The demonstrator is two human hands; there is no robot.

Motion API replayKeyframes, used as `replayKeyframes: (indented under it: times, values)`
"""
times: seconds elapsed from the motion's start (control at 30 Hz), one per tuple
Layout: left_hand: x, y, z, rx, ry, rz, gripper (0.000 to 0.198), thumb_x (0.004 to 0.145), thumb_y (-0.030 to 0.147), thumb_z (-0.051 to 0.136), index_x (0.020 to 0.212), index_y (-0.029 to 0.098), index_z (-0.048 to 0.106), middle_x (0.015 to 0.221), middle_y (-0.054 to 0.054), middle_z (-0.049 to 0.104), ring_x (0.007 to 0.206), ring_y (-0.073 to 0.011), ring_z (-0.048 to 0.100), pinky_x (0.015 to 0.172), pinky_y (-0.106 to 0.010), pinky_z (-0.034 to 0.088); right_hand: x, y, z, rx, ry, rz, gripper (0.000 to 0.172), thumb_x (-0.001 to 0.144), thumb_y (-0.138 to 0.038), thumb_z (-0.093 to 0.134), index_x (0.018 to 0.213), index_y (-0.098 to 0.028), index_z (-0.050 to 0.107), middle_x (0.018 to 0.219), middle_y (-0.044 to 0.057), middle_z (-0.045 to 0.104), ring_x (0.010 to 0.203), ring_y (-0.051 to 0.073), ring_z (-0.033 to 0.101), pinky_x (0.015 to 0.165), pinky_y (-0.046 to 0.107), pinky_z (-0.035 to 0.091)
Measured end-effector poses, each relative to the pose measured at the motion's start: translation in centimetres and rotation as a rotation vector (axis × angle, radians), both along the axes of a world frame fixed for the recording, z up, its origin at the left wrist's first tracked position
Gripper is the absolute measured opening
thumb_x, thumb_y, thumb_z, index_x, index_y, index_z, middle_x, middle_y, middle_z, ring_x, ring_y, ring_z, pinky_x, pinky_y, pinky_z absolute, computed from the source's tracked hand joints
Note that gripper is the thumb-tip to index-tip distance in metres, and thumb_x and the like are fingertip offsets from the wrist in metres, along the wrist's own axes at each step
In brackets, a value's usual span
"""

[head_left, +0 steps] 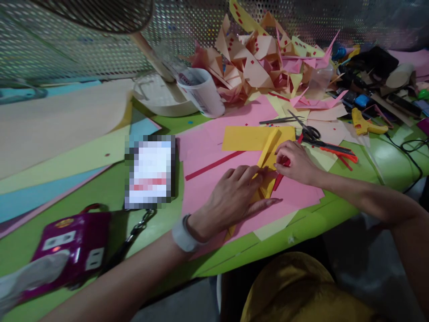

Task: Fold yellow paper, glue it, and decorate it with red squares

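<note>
A folded yellow paper piece (269, 181) stands on pink sheets (284, 208), with creased flaps rising between my two hands. My left hand (236, 190) lies across its near left side, thumb stretched out and fingers resting on the paper. At the piece's right side, my right hand (295, 163) has its thumb and fingers pinched together; whatever is between the tips is too small to make out. A red strip (278, 182) runs beneath the right fingers. Behind is a flat yellow sheet (246, 138), and a longer dark red strip (214, 166) lies to the left.
Scissors (311, 133), tweezers (279, 120) and an orange-handled cutter (340, 151) lie right of the yellow sheet. A yellow glue gun (365, 123) is farther right. Folded paper shapes (254, 67) pile up behind. At left are a phone (149, 172), purple pouch (75, 243) and white cup (204, 91).
</note>
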State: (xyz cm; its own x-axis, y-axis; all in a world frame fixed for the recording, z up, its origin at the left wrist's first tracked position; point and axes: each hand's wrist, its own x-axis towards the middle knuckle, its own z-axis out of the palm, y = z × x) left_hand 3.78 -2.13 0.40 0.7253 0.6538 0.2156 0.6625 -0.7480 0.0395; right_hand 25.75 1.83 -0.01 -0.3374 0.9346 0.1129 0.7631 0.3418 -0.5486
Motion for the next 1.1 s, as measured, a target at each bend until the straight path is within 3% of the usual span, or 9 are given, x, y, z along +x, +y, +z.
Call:
replayKeyframes:
  times: [0.7, 0.93, 1.1]
  values:
    - [-0.14, 0.75, -0.51, -0.010, -0.046, -0.048, 0.071, 0.094, 0.074, 0.041, 0.133, 0.018, 0.063, 0.117, -0.014, 0.067, 0.101, -0.0303, 0.060, 0.083, -0.045, 0.051, 0.29, 0.22, -0.55, 0.047, -0.008, 0.001, 0.012, 0.085, -0.020, 0.065, 0.079, -0.021, 0.054, 0.105, 0.006, 0.063, 0.103, 0.023, 0.056, 0.095, 0.040, 0.041]
    - [-0.09, 0.79, -0.19, 0.004, -0.026, -0.044, 0.072, 0.094, 0.074, 0.039, 0.130, 0.018, 0.065, 0.108, -0.015, 0.065, 0.094, -0.0300, 0.058, 0.079, -0.045, 0.052, 0.14, -0.32, -0.49, 0.051, -0.058, -0.032, 0.014, 0.085, -0.025, 0.065, 0.090, -0.023, 0.052, 0.121, 0.010, 0.058, 0.120, 0.029, 0.049, 0.104, 0.048, 0.037]
    - [0.18, 0.77, 0.13, -0.023, -0.024, -0.022, 0.073, 0.093, 0.076, 0.037, 0.128, 0.020, 0.066, 0.105, -0.014, 0.065, 0.093, -0.0289, 0.059, 0.079, -0.043, 0.051, 0.20, -0.71, -0.21, 0.035, -0.129, 0.010, 0.013, 0.092, -0.027, 0.059, 0.101, -0.023, 0.052, 0.144, 0.015, 0.049, 0.138, 0.033, 0.040, 0.113, 0.054, 0.031]
